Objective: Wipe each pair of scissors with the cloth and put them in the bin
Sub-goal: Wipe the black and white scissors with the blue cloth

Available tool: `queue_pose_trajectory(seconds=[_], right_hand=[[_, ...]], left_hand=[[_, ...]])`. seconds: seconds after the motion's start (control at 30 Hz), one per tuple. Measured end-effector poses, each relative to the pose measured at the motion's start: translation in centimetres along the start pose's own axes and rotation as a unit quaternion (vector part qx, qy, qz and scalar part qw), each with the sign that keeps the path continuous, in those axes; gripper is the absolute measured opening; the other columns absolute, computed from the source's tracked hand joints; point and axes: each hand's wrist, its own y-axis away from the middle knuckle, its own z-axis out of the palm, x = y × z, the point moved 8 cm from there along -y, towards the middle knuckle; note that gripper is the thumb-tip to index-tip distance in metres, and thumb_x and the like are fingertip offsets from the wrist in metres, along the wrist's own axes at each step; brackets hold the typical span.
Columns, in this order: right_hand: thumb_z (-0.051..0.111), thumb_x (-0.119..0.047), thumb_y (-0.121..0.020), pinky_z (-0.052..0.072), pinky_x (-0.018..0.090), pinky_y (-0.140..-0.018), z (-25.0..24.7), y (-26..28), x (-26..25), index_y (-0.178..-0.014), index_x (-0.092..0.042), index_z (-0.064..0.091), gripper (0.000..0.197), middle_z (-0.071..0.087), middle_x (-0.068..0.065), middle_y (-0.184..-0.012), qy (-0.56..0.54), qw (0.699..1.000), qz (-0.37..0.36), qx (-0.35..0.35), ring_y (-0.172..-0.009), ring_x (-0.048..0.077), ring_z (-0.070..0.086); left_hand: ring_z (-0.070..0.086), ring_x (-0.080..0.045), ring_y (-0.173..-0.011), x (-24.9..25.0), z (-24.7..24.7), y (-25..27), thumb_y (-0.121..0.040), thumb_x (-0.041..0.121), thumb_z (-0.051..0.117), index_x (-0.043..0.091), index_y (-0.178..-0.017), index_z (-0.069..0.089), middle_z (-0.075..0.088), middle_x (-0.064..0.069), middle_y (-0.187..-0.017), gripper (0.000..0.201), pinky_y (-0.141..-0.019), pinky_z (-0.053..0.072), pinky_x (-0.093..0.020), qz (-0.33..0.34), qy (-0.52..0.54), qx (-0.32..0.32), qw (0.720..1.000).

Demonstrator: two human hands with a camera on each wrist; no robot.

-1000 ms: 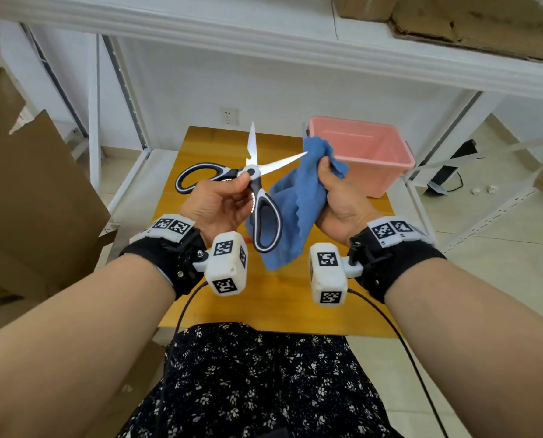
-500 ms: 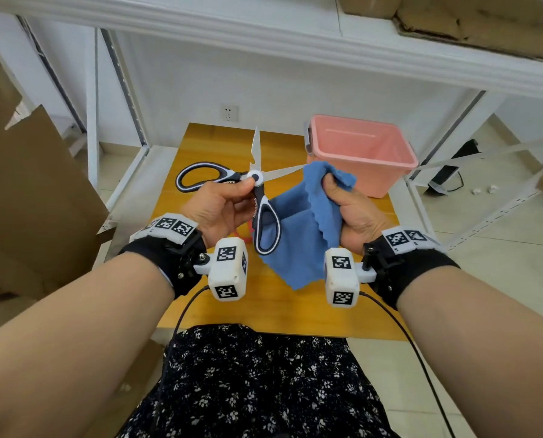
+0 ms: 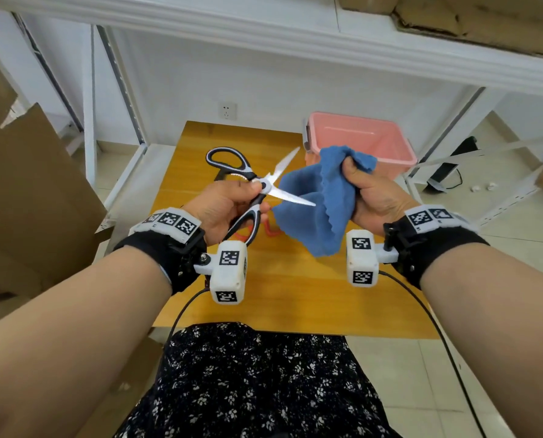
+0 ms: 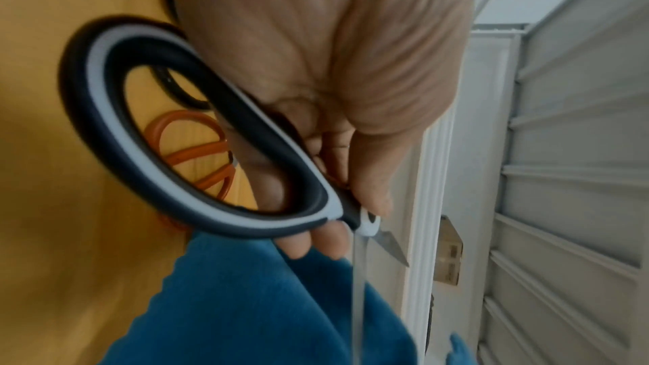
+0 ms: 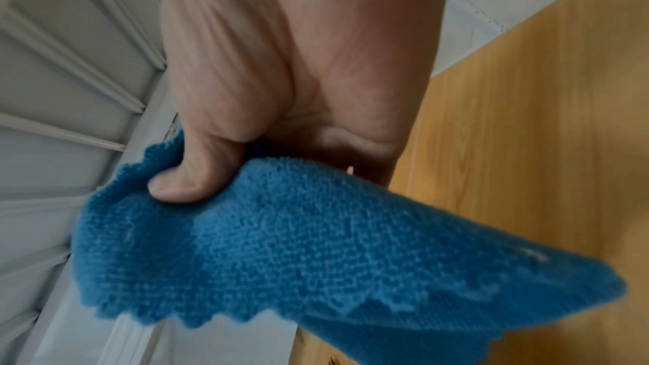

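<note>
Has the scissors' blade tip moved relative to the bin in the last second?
Yes. The scissors have rotated: the blade that pointed up now points at the bin, the other across the cloth.

the pink bin (image 3: 387, 159) is open on top, at the table's (image 3: 283, 298) far right corner. the open scissors (image 3: 265, 188) and hanging blue cloth (image 3: 314, 213) stand between the hands. orange scissors (image 3: 268, 230) lie on the table below.
</note>
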Motion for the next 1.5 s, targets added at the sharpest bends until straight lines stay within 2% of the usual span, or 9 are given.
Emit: queue_pose_trajectory(seconds=[0.2,0.3,0.43,0.57,0.63,1.03,1.3,1.43,1.5], right_hand=[[0.096,-0.048,-0.045,0.055,0.037,-0.096,1.8,-0.7,2.7,-0.124,-0.006,0.06,0.096,0.068,0.013,-0.12,0.108,0.988,0.084,-0.064,-0.11,0.023,0.066],[0.094,-0.047,-0.049,0.056,0.037,-0.093,2.9,-0.7,3.6,-0.117,-0.007,0.064,0.084,0.07,0.011,-0.111,0.132,0.985,0.086,-0.073,-0.103,0.023,0.068],[0.065,-0.018,-0.089,0.057,0.033,-0.088,4.5,-0.5,3.7,-0.12,0.003,0.059,0.038,0.066,0.016,-0.111,0.179,0.98,0.063,-0.057,-0.097,0.024,0.066],[0.066,-0.009,-0.091,0.059,0.037,-0.079,4.9,-0.7,3.1,-0.1,-0.005,0.068,0.01,0.071,0.012,-0.093,0.222,0.975,0.027,-0.004,-0.081,0.022,0.069],[0.067,-0.01,-0.092,0.059,0.044,-0.081,4.8,-0.7,3.2,-0.105,0.002,0.068,0.018,0.072,0.018,-0.091,0.207,0.978,0.021,0.027,-0.078,0.028,0.07],[0.068,-0.013,-0.092,0.06,0.042,-0.072,4.2,-0.5,3.8,-0.108,0.003,0.069,0.022,0.074,0.02,-0.091,0.197,0.977,0.029,0.074,-0.08,0.032,0.073],[0.069,-0.011,-0.091,0.057,0.048,-0.087,4.1,-0.6,4.2,-0.11,0.0,0.068,0.022,0.073,0.017,-0.101,0.236,0.965,0.044,0.106,-0.094,0.032,0.07],[0.077,-0.03,-0.078,0.056,0.061,-0.083,4.2,-0.5,4.3,-0.099,-0.003,0.073,0.034,0.074,0.02,-0.09,0.211,0.964,0.024,0.157,-0.088,0.041,0.071],[0.077,-0.036,-0.076,0.056,0.062,-0.081,4.2,-0.6,4.2,-0.094,-0.003,0.074,0.038,0.074,0.021,-0.086,0.215,0.961,0.012,0.175,-0.086,0.043,0.07]], left_hand=[[0.066,-0.022,-0.06,0.7,0.8,0.6,-0.095,0.011,0.06,-0.004,-0.105,0.062,0.066,-0.019,-0.081,0.018,-0.051,0.055,-0.031,0.014,-0.063,-0.001,0.998],[0.064,-0.025,-0.059,0.7,1.2,0.8,-0.095,0.011,0.06,0.0,-0.098,0.058,0.066,-0.018,-0.075,0.012,-0.054,0.055,-0.034,0.017,-0.08,0.0,0.997],[0.059,-0.028,-0.06,0.8,1.6,0.9,-0.092,0.012,0.063,0.006,-0.084,0.056,0.064,-0.015,-0.064,0.013,-0.059,0.042,-0.036,0.027,-0.117,0.005,0.993],[0.062,-0.027,-0.054,0.8,2.0,1.2,-0.091,0.005,0.062,0.008,-0.078,0.06,0.064,-0.013,-0.061,0.014,-0.067,0.045,-0.045,0.033,-0.147,0.015,0.988],[0.063,-0.029,-0.062,0.9,2.0,1.3,-0.09,-0.002,0.058,0.009,-0.071,0.066,0.065,-0.017,-0.066,0.024,-0.081,0.043,-0.057,0.027,-0.145,0.011,0.989],[0.056,-0.028,-0.055,1.0,3.0,1.8,-0.089,-0.013,0.048,0.0,-0.087,0.055,0.055,-0.028,-0.076,0.015,-0.041,0.042,-0.027,0.03,-0.161,0.003,0.986],[0.058,-0.027,-0.05,1.1,2.1,1.3,-0.089,-0.011,0.052,0.009,-0.072,0.045,0.054,-0.019,-0.066,0.027,-0.049,0.053,-0.034,0.034,-0.147,0.029,0.988],[0.057,-0.034,-0.064,1.2,2.8,1.5,-0.087,-0.012,0.053,0.002,-0.071,0.054,0.058,-0.027,-0.073,0.021,-0.061,0.047,-0.041,0.035,-0.17,0.013,0.985],[0.057,-0.03,-0.061,1.2,3.1,1.6,-0.089,-0.009,0.054,0.0,-0.075,0.058,0.06,-0.026,-0.075,0.017,-0.055,0.049,-0.033,0.033,-0.174,0.003,0.984]])
